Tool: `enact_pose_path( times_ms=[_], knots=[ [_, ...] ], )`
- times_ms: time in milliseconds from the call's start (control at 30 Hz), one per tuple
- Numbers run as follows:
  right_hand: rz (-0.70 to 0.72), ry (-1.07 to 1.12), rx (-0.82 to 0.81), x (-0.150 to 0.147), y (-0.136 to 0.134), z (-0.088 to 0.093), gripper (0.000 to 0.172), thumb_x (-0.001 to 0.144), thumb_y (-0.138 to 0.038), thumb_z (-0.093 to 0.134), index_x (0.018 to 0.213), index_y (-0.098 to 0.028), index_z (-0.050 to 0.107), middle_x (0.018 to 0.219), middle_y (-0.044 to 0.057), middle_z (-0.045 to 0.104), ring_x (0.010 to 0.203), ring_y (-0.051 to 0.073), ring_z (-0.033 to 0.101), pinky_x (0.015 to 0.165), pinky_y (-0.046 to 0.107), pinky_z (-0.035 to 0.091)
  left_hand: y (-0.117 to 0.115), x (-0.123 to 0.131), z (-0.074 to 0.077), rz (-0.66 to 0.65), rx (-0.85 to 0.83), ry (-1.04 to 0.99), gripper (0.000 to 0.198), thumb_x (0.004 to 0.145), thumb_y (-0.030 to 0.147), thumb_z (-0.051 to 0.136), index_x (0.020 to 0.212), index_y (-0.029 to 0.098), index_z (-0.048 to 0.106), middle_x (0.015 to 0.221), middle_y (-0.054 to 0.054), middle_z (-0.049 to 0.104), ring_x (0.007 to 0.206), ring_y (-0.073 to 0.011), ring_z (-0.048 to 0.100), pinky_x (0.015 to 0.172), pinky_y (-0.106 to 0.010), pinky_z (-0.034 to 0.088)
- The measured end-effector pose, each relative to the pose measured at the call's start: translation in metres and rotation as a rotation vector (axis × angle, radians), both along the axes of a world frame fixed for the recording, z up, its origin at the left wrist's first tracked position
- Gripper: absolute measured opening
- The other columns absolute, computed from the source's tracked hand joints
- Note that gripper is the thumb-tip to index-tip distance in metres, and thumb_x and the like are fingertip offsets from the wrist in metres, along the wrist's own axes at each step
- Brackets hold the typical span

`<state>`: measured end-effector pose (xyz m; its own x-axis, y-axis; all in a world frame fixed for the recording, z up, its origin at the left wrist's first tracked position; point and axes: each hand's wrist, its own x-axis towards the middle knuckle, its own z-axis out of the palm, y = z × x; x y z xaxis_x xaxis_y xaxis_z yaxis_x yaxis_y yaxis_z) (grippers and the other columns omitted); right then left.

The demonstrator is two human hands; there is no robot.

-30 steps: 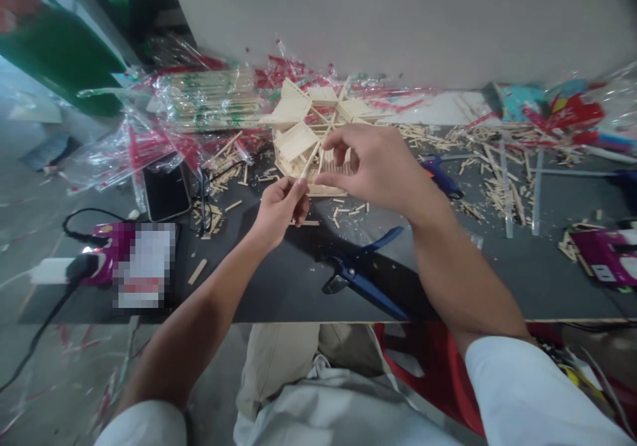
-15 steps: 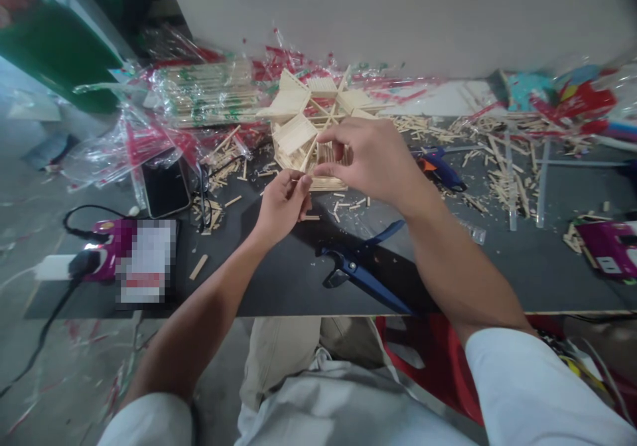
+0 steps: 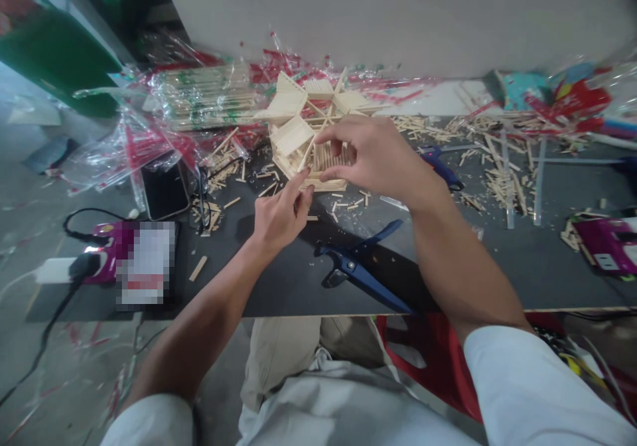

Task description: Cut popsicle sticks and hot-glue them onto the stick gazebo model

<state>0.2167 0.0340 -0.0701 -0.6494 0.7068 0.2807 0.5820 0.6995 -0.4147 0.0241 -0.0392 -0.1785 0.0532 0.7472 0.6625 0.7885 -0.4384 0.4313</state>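
A small house-like model (image 3: pixel 293 135) made of pale wooden sticks, with several slatted roof panels, stands at the middle of the table. A thin wooden stick (image 3: pixel 306 156) slants along its near side. My left hand (image 3: pixel 283 212) has its index finger stretched out to the stick's lower end, with the thumb apart below. Over the right side of the model, my right hand (image 3: pixel 373 157) touches or nearly touches the stick's upper end with its index fingertip. Its thumb is apart, over the slatted front. This hand hides part of the model.
Blue-handled cutters (image 3: pixel 361 270) lie near the table's front edge. A blue glue gun (image 3: pixel 440 167) and cut sticks (image 3: pixel 507 174) are at right. To the left are a dark phone (image 3: pixel 165 190), another phone (image 3: pixel 146 260) and a purple power strip (image 3: pixel 112 243). Plastic-wrapped sticks (image 3: pixel 204 94) lie behind.
My left hand has let go of its pinch on the stick's lower end and stretched out its index finger. The right hand has hardly moved. The view has shifted slightly.
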Motion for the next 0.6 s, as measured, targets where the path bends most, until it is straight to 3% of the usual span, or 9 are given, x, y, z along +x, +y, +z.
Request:
enact_pose_path(
  times_ms=[167, 467, 600],
  knots=[
    [0.036, -0.013, 0.011, 0.002, 0.003, -0.002, 0.04, 0.08, -0.028, 0.086, 0.116, -0.018, 0.073, 0.096, 0.007, 0.068, 0.085, 0.024, 0.061, 0.08, 0.039, 0.05, 0.006, -0.001, -0.006, -0.013, 0.145, 0.064, 0.035, 0.106, 0.036, 0.051, 0.126, 0.017, 0.072, 0.068, -0.002, 0.075, 0.054, -0.0089, 0.064, 0.054, -0.023, 0.04],
    [0.046, -0.005, 0.007, 0.002, 0.006, -0.003, 0.032, 0.082, -0.031, 0.083, 0.112, -0.023, 0.074, 0.094, 0.008, 0.07, 0.087, 0.027, 0.064, 0.08, 0.042, 0.05, 0.015, 0.009, -0.006, 0.082, 0.244, 0.065, 0.03, 0.105, 0.035, 0.054, 0.114, 0.018, 0.076, 0.068, -0.002, 0.077, 0.055, -0.0098, 0.066, 0.055, -0.023, 0.042],
    [0.04, 0.024, -0.006, 0.004, 0.009, -0.004, 0.041, 0.081, -0.034, 0.085, 0.118, -0.023, 0.071, 0.095, 0.007, 0.071, 0.081, 0.025, 0.063, 0.075, 0.04, 0.05, 0.017, 0.008, -0.007, 0.086, 0.267, 0.063, 0.028, 0.104, 0.035, 0.057, 0.115, 0.019, 0.076, 0.068, -0.003, 0.077, 0.054, -0.0106, 0.066, 0.053, -0.024, 0.042]
  ],
)
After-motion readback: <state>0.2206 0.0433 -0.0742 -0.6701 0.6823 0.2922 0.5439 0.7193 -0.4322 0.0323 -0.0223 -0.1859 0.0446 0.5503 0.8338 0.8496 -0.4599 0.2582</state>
